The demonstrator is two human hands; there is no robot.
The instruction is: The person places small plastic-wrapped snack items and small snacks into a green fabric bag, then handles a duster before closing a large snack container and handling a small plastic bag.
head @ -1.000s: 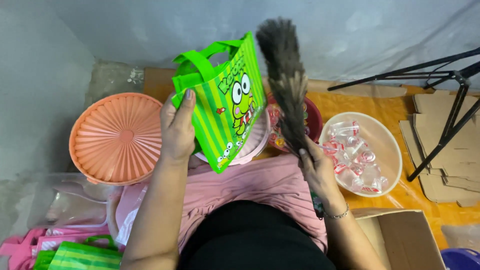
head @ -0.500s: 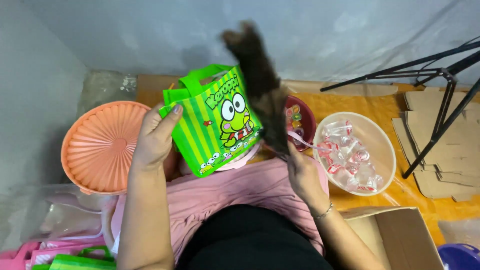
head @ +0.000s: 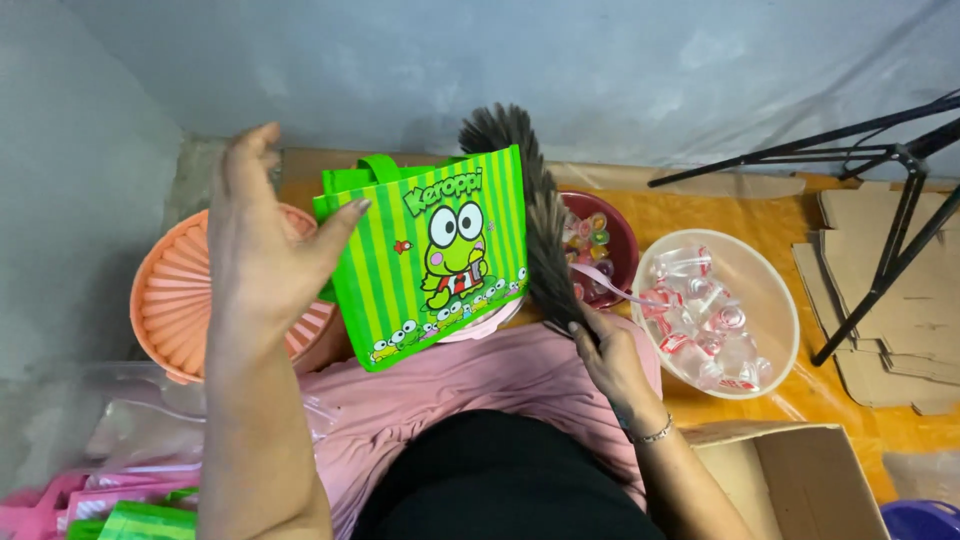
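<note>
The left hand (head: 262, 250) pinches a green striped bag (head: 432, 260) by its edge, lifting it upright. The right hand (head: 610, 362) grips a feather duster (head: 535, 215), bristles against the bag, above the candy bowls (head: 765, 290).

I'm seeing the tote bag (head: 430, 265) sitting at centre, the ridged lid (head: 180, 300) lying at nine o'clock, the feather duster (head: 535, 220) and candy bowls (head: 770, 300) sitting toward three.
</note>
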